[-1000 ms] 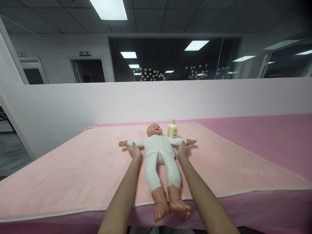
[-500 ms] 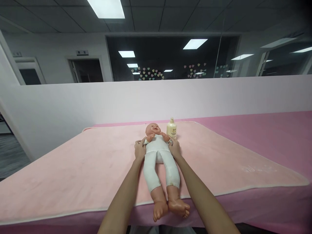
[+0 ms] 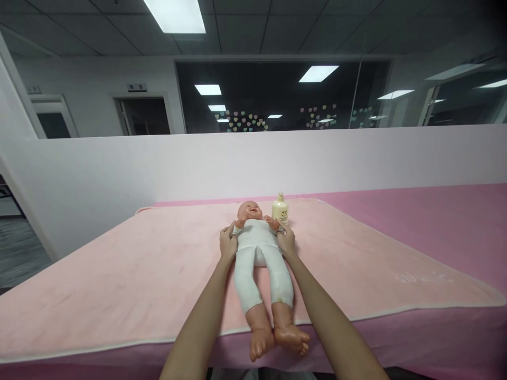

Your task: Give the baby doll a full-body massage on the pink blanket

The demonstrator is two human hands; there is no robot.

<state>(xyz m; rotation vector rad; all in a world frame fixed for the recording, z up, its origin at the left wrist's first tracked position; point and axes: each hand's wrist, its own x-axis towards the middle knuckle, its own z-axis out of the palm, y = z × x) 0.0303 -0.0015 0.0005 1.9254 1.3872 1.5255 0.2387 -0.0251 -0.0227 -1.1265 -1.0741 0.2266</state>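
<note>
A baby doll [image 3: 258, 237] with a white cloth body lies on its back, its head away from me and its bare feet over the near edge of the pink blanket [image 3: 158, 279]. My left hand [image 3: 228, 243] is closed around the doll's arm on the left side, at the white sleeve. On the other side my right hand [image 3: 285, 240] grips the doll's other arm, fingers curled and partly hidden. The doll's small hands stick up above my fingers. Just beyond my right hand stands a pale yellow pump bottle [image 3: 280, 208], upright.
Under the blanket is a pink table cover [image 3: 435, 211], showing at the right and along the near edge. A low white wall [image 3: 253, 163] with glass above it runs behind the table. A doorway opening [image 3: 11, 232] shows at far left.
The doll's forearms have parted slightly, its hands moving outward from the chest. My right hand has shifted a little outward; both hands keep their hold. The view has tilted slightly.
</note>
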